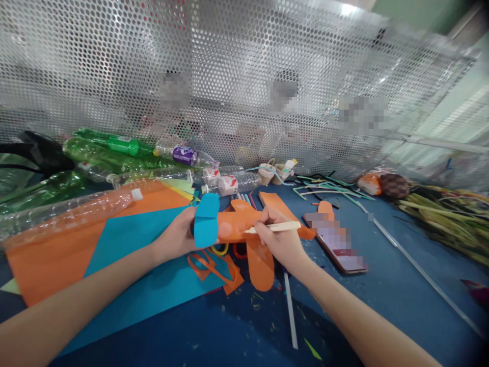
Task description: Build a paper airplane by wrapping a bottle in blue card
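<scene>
An orange paper model airplane (233, 227) lies across the middle, with a blue paper piece (207, 229) on its left end and rounded wings. My left hand (178, 235) grips it by that blue end, fingers partly hidden behind it. In my right hand (280, 247) is a white marker pen (288, 227), its tip pointing left at the orange body. One wing (262, 269) hangs down beside my right hand. Under the airplane lie orange paper scraps (232, 275) and what look like scissor handles (220, 250), partly covered.
Blue (148, 290) and orange (28, 265) paper sheets lie at left. Behind them are several green (126, 145) and clear plastic bottles (239, 183) along a perforated metal screen (229, 66). To the right are a phone (336, 242), a long thin strip (412, 267) and dried leaves (446, 219).
</scene>
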Action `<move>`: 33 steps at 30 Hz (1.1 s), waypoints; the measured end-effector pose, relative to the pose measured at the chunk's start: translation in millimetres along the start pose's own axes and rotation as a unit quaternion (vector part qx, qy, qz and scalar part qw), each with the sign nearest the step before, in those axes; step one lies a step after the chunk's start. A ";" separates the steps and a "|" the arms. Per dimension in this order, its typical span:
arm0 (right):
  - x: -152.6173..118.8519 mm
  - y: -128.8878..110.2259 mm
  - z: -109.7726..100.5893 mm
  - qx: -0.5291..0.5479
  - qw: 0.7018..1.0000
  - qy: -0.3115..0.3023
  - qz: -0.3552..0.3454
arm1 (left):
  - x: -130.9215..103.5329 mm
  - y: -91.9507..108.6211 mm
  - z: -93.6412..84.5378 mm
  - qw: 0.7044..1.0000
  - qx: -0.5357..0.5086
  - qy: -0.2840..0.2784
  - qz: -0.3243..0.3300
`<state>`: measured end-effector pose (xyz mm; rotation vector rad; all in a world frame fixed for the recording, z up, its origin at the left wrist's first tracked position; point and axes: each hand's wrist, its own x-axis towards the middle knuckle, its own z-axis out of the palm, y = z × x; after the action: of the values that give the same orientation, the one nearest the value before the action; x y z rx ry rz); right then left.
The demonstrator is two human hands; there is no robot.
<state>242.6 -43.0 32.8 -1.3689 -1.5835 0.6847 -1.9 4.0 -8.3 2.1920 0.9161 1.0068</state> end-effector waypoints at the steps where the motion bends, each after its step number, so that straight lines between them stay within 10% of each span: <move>1: 0.0 -0.4 -0.3 -0.003 1.000 0.004 -0.001 | 0.3 0.8 -0.1 1.000 -0.002 -0.002 0.000; 33: 0.2 0.7 0.7 0.019 0.999 0.037 -0.009 | -0.5 1.9 -0.1 1.000 -0.004 0.001 0.007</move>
<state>242.3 -42.6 31.9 -1.3357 -1.5158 0.6413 -1.6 2.5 -7.1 2.1932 0.8975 1.0179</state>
